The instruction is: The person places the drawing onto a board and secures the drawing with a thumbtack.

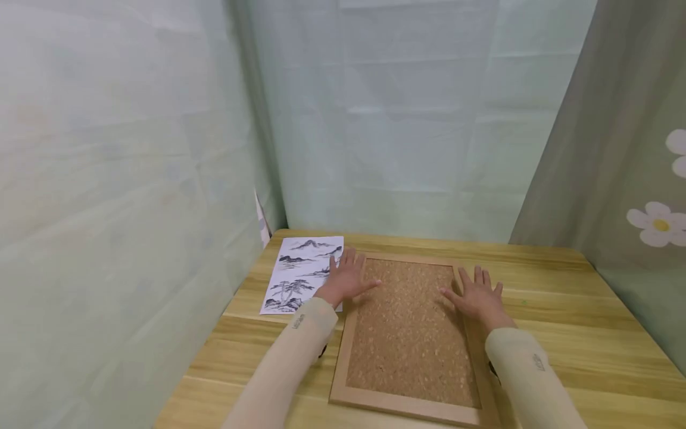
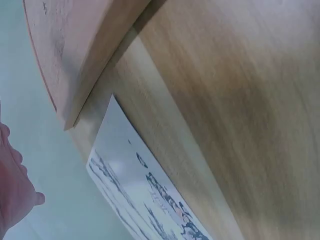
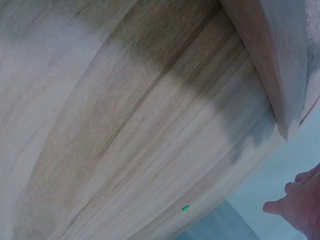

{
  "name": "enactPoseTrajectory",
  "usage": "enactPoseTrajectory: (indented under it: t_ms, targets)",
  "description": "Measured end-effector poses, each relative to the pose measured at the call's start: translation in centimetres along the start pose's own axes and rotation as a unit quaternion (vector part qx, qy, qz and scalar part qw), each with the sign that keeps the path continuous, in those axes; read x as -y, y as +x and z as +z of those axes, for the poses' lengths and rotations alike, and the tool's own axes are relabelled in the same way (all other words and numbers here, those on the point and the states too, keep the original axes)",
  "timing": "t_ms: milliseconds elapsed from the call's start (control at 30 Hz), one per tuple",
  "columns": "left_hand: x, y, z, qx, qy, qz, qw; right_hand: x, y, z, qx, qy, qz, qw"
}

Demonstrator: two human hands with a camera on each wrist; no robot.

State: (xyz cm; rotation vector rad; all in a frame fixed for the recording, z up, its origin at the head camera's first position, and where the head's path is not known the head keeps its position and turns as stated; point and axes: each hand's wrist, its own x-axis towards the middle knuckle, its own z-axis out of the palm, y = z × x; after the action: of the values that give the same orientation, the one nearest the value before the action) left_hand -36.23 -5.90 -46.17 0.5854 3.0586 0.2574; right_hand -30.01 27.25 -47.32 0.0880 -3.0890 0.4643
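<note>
A cork board [image 1: 412, 333] with a light wooden frame lies flat on the wooden table. Over its left edge is my left hand [image 1: 345, 279], fingers spread and thumb pointing inward across the cork. My right hand [image 1: 479, 298] is likewise spread above the right edge of the frame. Neither hand grips anything; whether they touch the board I cannot tell. Partly behind the left hand, a white sheet [image 1: 300, 268] printed with ink mountains and pine trees lies left of the board. Both wrist views show the frame's side [image 2: 97, 55] close up, with each hand only partly visible.
On the table [image 1: 579, 333] right of the board lies a tiny green object [image 3: 186, 208], perhaps a pushpin. Pale cloth hangs [image 1: 407, 119] behind the table and along its left side. A grey curtain with white flowers [image 1: 656, 224] is at the right.
</note>
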Motion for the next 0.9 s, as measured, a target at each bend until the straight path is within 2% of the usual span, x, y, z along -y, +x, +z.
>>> enactPoseTrajectory:
  t_ms: [233, 433, 900]
  targets:
    - [1.2, 0.5, -0.2, 0.000, -0.008, -0.013, 0.9999, -0.2, 0.0, -0.4, 0.004, 0.006, 0.004, 1.000]
    - [2.0, 0.3, -0.4, -0.017, -0.025, -0.019, 0.9994, -0.5, -0.1, -0.7, -0.001, 0.012, 0.009, 1.000]
    - [3.8, -0.3, -1.2, -0.024, -0.066, -0.032, 0.9970, -2.1, 0.1, -1.0, -0.008, 0.026, 0.022, 0.999]
